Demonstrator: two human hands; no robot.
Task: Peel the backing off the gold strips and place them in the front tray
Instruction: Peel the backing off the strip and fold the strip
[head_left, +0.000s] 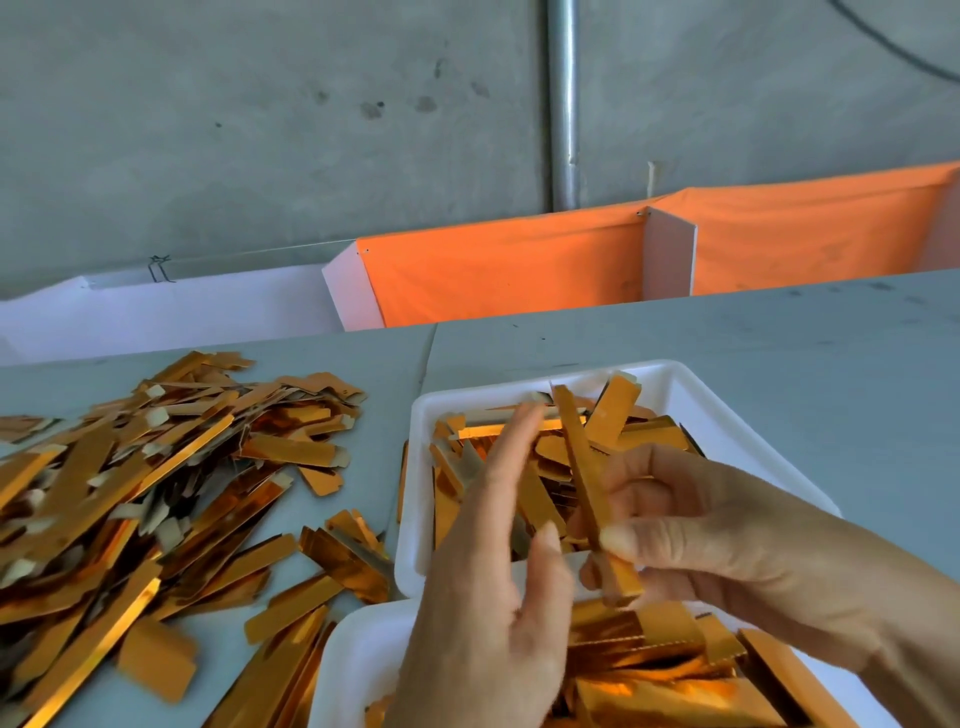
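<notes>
Strip (589, 499) pinched in my right hand (727, 551) above the tray (727, 415); left hand (493, 597) open, empty. Peeling step — next, catch the backing edge.

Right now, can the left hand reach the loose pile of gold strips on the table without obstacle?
Probably yes. The left hand is open and holds nothing, and the pile of gold strips lies on its own side with only bare table and stray strips between.

My right hand (691, 525) is pinching a strip — fingers curled; my left hand (498, 582) is hovering beside it, fingers straight.
</notes>
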